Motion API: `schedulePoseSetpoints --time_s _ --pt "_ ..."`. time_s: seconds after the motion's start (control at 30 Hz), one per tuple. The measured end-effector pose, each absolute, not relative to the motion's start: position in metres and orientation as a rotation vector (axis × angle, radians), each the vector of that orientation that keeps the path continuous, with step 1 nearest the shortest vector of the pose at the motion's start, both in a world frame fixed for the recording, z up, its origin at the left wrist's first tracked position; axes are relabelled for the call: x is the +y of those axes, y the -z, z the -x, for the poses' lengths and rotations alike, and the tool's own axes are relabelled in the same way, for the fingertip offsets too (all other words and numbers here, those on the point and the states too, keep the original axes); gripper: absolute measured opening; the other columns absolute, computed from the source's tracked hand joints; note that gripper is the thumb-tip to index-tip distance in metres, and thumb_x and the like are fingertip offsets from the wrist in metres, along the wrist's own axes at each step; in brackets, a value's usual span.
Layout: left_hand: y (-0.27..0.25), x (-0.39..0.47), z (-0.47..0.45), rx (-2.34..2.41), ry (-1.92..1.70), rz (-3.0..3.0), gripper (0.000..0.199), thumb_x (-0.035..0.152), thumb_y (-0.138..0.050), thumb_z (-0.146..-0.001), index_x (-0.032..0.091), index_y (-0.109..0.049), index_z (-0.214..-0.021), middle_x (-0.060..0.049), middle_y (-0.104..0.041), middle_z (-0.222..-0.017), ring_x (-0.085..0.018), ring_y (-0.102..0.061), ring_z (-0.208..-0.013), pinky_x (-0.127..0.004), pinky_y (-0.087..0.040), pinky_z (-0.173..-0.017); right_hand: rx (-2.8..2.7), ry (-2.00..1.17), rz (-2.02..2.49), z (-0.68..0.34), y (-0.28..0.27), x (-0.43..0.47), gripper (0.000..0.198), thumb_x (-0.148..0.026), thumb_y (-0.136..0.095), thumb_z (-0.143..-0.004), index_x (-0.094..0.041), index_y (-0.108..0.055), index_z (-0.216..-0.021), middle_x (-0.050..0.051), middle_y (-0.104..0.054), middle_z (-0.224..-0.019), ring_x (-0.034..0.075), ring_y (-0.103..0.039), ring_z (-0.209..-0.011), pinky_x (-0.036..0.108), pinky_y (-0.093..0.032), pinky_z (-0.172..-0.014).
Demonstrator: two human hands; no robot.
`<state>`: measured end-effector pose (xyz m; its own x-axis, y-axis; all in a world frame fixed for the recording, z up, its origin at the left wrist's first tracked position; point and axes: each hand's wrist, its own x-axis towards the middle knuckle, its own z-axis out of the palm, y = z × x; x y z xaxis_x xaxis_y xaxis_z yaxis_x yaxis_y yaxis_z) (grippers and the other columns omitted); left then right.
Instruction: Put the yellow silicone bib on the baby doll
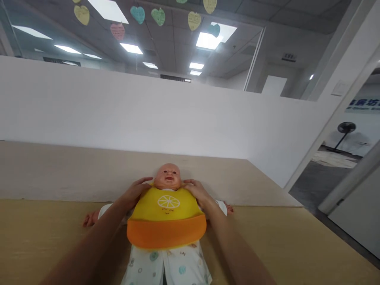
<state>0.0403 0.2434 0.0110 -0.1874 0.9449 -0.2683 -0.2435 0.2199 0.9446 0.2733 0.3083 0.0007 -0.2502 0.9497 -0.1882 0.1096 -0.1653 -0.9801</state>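
A baby doll lies on its back, head away from me, in white patterned clothes. Over its chest is a yellow bib with a white citrus slice and a smiling face, and an orange pocket along the bottom. My left hand rests at the bib's upper left edge by the doll's neck, fingers stretched out and apart. On the other side, my right hand touches the bib's upper right edge, its fingers also extended. Both thumbs are hard to make out. The bib's fastening behind the neck is hidden.
The doll lies across a wooden table and a paler raised ledge behind it. A white wall with glass above stands at the back, with heart-shaped notes on the glass. At right are a doorway and a black fan.
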Motion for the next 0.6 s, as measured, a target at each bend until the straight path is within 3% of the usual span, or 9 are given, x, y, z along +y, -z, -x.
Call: schedulePoseSetpoints --time_s 0.13,0.23,0.4,0.6 --pt "-0.015 0.240 -0.036 1.284 -1.296 -0.714 0.033 0.018 -0.073 -0.047 0.013 -0.066 -0.079 -0.007 -0.071 -0.068 -0.019 -0.065 -0.060 -0.027 -0.052 -0.055 -1.250 -1.576 1.140 -0.282 -0.012 0.282 0.042 -0.024 -0.069 -0.052 -0.014 -0.062 -0.092 0.003 -0.067 -0.071 0.017 -0.062 -0.065 0.027 -0.047 -0.060" --pt "-0.019 0.244 -0.035 1.382 -1.242 -0.755 0.031 0.026 -0.076 -0.044 0.012 -0.068 -0.071 -0.008 -0.070 -0.065 -0.020 -0.064 -0.057 -0.028 -0.052 -0.052 -1.246 -1.561 1.122 -0.282 -0.020 0.273 0.033 -0.026 -0.070 -0.048 -0.014 -0.064 -0.078 0.002 -0.066 -0.065 0.016 -0.061 -0.061 0.027 -0.046 -0.060" --pt "-0.024 0.251 -0.034 1.499 -1.183 -0.795 0.023 0.028 -0.076 -0.044 0.014 -0.064 -0.058 -0.009 -0.069 -0.061 -0.022 -0.063 -0.055 -0.031 -0.050 -0.050 -1.167 -1.583 1.114 -0.276 -0.021 0.277 0.028 -0.025 -0.071 -0.046 -0.013 -0.066 -0.071 0.003 -0.066 -0.062 0.015 -0.060 -0.059 0.027 -0.045 -0.060" --pt "-0.024 0.260 -0.029 1.664 -1.153 -0.901 0.017 0.020 -0.072 -0.048 0.018 -0.056 -0.045 0.004 -0.049 -0.037 -0.014 -0.048 -0.040 -0.024 -0.033 -0.038 -1.097 -1.605 1.092 -0.270 -0.015 0.289 0.027 -0.025 -0.071 -0.045 -0.013 -0.069 -0.068 0.004 -0.066 -0.061 0.016 -0.060 -0.059 0.026 -0.044 -0.059"
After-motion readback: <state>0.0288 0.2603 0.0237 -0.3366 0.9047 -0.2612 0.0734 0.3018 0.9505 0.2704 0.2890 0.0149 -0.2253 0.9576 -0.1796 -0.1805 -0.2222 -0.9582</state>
